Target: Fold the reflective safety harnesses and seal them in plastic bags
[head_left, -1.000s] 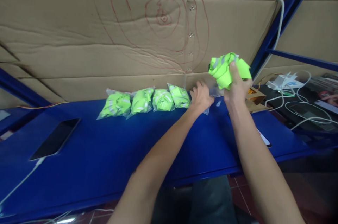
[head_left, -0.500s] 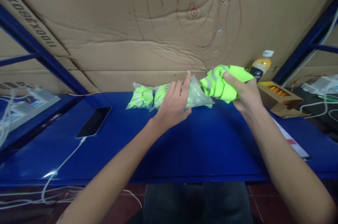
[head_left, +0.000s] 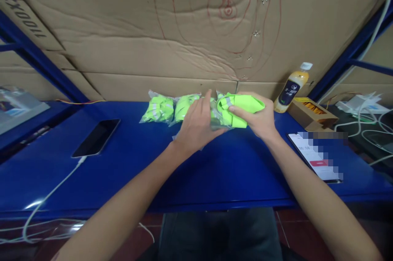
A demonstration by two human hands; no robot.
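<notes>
Your right hand (head_left: 264, 118) grips a folded neon-yellow hi-vis garment (head_left: 245, 104), thumb across its front and fingers out of sight behind it. Your left hand (head_left: 196, 125) is just beside it at a clear plastic bag (head_left: 218, 119), fingers raised and thumb stretched towards the garment; you cover the contact yourself, so I can't tell whether that hand is pinching the bag or only resting against it.

The garment is in front of you, right of the middle, above the back of the blue tabletop (head_left: 215, 175). Its long axis runs roughly left to right, with the grey reflective band near the left end, which meets the clear bag, and a looped fold at the right end beside your palm. Whether that left end is inside the bag's mouth or in front of it is hard to make out.

To your left, two bagged garments (head_left: 159, 109) show along the cardboard backing (head_left: 123, 54); the right one is partly covered by your left hand, and anything further behind it is hidden. Beneath your left wrist, only edges of clear plastic show. On your right, the lit phone (head_left: 307, 150) is partly pixelated, so its screen can't be fully read.
</notes>
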